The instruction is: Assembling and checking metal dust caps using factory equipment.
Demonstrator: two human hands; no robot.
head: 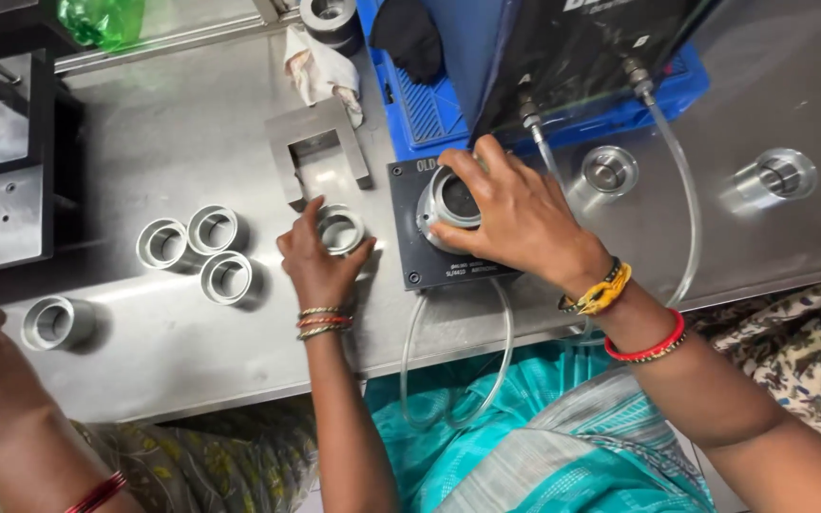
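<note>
Rings are in both hands: the right hand (515, 214) clamps a metal ring (450, 201) down on the black gauge block (429, 258), while the left hand (318, 256) closes around a second ring (340, 229) resting on the desk (144, 347). Three more rings (203, 249) stand grouped well to the left. A tilted seating on the block could likely jam or scratch the ring. The clear hoses (681, 204) run near the right wrist, so a snag seems possible.
</note>
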